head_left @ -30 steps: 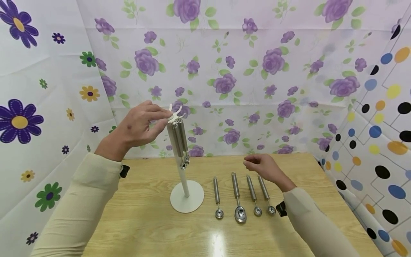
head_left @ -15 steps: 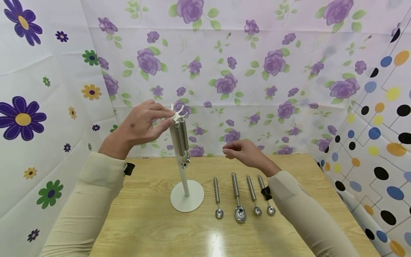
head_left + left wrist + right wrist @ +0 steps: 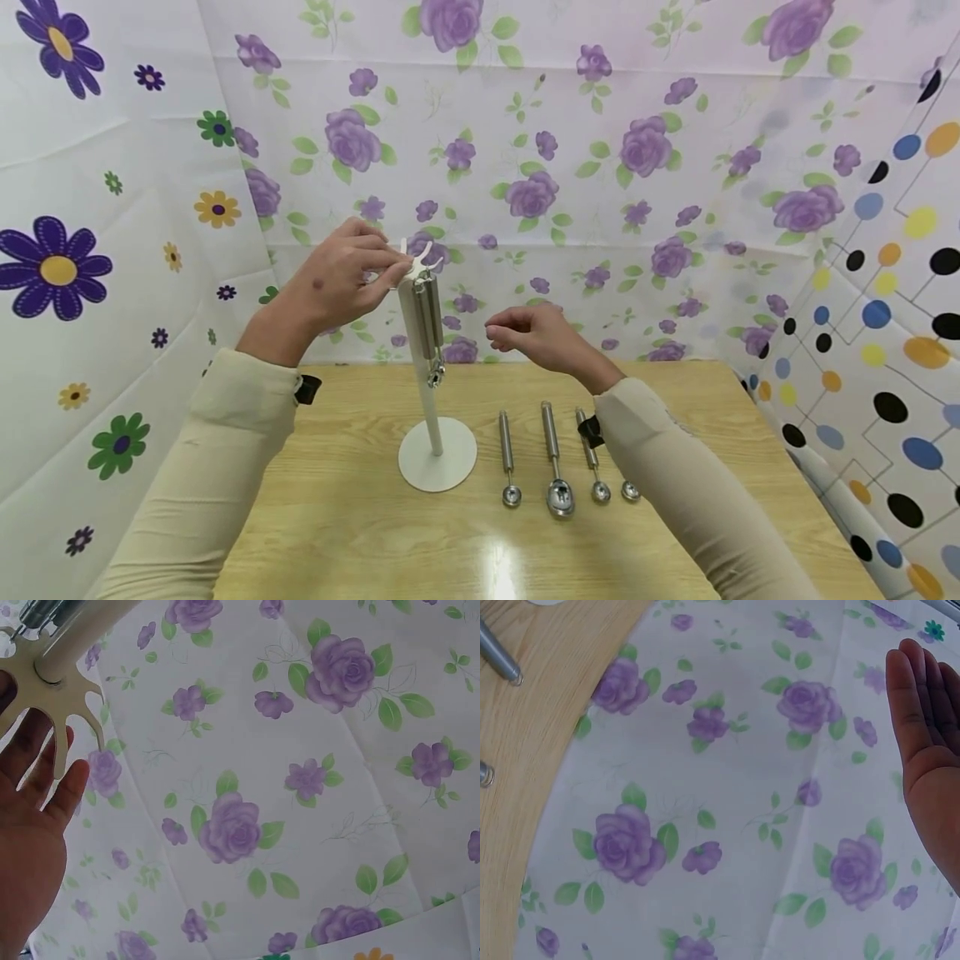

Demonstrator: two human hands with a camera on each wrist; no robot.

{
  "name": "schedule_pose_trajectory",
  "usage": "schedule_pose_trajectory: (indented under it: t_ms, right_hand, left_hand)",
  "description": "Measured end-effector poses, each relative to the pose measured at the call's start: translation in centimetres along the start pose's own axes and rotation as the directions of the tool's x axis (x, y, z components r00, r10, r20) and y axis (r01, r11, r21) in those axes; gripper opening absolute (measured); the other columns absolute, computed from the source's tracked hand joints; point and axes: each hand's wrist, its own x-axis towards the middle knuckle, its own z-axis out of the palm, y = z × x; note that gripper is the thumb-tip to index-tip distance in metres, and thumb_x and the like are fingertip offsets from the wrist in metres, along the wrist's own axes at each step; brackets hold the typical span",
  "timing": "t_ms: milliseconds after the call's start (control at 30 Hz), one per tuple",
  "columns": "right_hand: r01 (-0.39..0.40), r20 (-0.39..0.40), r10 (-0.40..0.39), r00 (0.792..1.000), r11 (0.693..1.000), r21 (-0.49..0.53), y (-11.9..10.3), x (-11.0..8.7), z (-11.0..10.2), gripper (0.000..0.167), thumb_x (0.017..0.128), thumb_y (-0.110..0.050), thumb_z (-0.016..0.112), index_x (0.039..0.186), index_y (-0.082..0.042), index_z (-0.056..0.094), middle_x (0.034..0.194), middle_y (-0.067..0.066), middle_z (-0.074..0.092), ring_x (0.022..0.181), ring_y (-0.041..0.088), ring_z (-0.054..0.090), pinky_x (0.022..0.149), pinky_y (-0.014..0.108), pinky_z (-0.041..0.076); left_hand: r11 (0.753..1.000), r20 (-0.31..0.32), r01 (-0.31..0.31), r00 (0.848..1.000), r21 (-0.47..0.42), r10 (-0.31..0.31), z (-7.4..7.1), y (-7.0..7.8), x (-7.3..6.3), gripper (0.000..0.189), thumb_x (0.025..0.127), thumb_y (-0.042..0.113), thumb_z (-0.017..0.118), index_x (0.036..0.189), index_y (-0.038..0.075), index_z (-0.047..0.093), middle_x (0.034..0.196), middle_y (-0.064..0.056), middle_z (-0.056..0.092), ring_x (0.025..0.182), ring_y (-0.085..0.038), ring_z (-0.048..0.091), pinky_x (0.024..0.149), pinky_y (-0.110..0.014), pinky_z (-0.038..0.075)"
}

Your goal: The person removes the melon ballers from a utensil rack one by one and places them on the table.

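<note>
My left hand (image 3: 337, 271) pinches the hooked top of a white utensil stand (image 3: 426, 408) with thumb and fingertips. In the left wrist view the stand's curved hooks (image 3: 60, 742) spread over the fingers. Steel-handled small scoops (image 3: 427, 321) hang from it, round heads down. To the stand's right my right hand (image 3: 542, 335) hovers above the table with fingers loosely bent, holding nothing. On the table lie a small scoop (image 3: 506, 450), a larger oval scoop (image 3: 559, 496) and a second small scoop (image 3: 600, 490); another small scoop (image 3: 630, 491) is mostly hidden by the right sleeve.
The wooden table (image 3: 337, 525) has the stand's round base (image 3: 416, 471) left of the scoops. A purple-flowered cloth (image 3: 570, 183) hangs behind the table. Patterned cloths hang at the left and right sides.
My right hand has moved left from above the rightmost scoops towards the stand, its sleeve now covering part of them. The left hand stays at the stand's top.
</note>
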Motion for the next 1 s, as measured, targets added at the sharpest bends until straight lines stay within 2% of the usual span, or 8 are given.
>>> schedule_pose_trajectory:
  t_ms: [67,233,400,567,733,1000]
  right_hand:
    - [0.006,-0.002,-0.006,1.000,1.000,0.012,-0.2,0.3,0.3,0.032,0.102,-0.025,0.059,0.123,-0.003,0.069,0.105,0.008,0.073,0.090,0.018,0.071,0.083,0.036,0.056]
    - [0.027,-0.010,-0.026,1.000,0.999,0.024,-0.6,0.9,0.9,0.031,0.103,-0.024,0.059,0.122,-0.003,0.069,0.104,0.009,0.073,0.089,0.018,0.070,0.084,0.036,0.056]
    - [0.035,-0.014,-0.034,0.999,0.998,0.043,-1.0,1.5,1.4,0.030,0.103,-0.023,0.059,0.123,-0.003,0.069,0.105,0.010,0.072,0.089,0.017,0.070,0.084,0.034,0.056]
    - [0.066,-0.011,-0.065,0.998,0.997,0.038,-1.5,2.1,2.0,0.033,0.102,-0.022,0.060,0.128,-0.002,0.066,0.116,0.010,0.070,0.099,0.019,0.068,0.087,0.036,0.055]
    - [0.066,0.006,-0.066,0.998,0.997,0.045,-1.7,3.1,3.0,0.038,0.101,-0.021,0.061,0.134,-0.003,0.062,0.128,0.010,0.066,0.113,0.021,0.063,0.095,0.037,0.051]
    - [0.071,0.032,-0.075,0.997,0.989,0.127,-1.9,4.4,4.8,0.038,0.100,-0.015,0.063,0.137,-0.007,0.060,0.124,0.006,0.067,0.113,0.018,0.063,0.095,0.033,0.051]
  left_hand:
    - [1.000,-0.013,-0.001,1.000,-0.029,0.001,0.1,-0.2,-0.1,0.017,0.098,0.009,0.064,0.104,0.001,0.078,0.104,-0.013,0.072,0.102,-0.030,0.060,0.083,-0.047,0.051]
    - [0.990,-0.022,0.020,1.000,-0.140,-0.023,0.4,-0.5,-0.7,0.022,0.101,0.009,0.058,0.112,0.002,0.075,0.107,-0.010,0.069,0.086,-0.023,0.064,0.074,-0.043,0.052]
    - [0.979,-0.009,0.009,1.000,-0.203,-0.011,0.5,-1.0,-1.0,0.028,0.099,0.011,0.057,0.121,0.002,0.072,0.112,-0.011,0.067,0.095,-0.026,0.063,0.082,-0.048,0.050]
    - [0.971,-0.042,-0.050,0.998,-0.234,0.041,0.8,-1.4,-1.1,0.030,0.094,0.009,0.060,0.120,0.002,0.072,0.111,-0.011,0.068,0.098,-0.028,0.064,0.082,-0.049,0.050]
    - [0.969,-0.073,-0.070,0.996,-0.239,0.054,1.0,-1.6,-1.3,0.031,0.092,0.013,0.060,0.119,0.003,0.073,0.110,-0.011,0.069,0.096,-0.027,0.065,0.079,-0.047,0.050]
    - [0.970,-0.074,-0.059,0.996,-0.235,0.043,1.1,-1.7,-1.3,0.031,0.091,0.013,0.063,0.119,0.003,0.073,0.109,-0.010,0.069,0.093,-0.024,0.065,0.077,-0.043,0.050]
